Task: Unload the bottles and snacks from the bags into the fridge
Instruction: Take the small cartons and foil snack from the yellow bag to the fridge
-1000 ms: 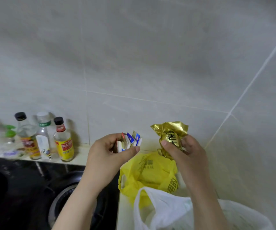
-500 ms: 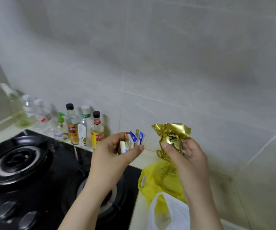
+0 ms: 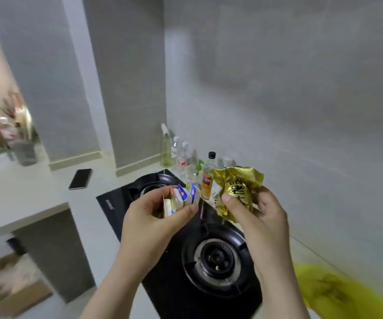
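Could lose one of the small packets (image 3: 181,199) from the fanned stack, pinched only at the near ends, and drop it onto the gas stove (image 3: 211,256) directly below. Could crush or tear the gold foil snack (image 3: 236,192) by squeezing harder. Could also knock the condiment bottles (image 3: 206,180) just beyond, at the stove's far edge, on any swing round. With the left hand (image 3: 153,219), mostly closed, pinching the packets between thumb and curled fingers. With the right hand (image 3: 264,217), curled round the foil snack, thumb pressed on its front. Holding both above the stove, away from the yellow bag (image 3: 337,293) at near right. No fridge in view.
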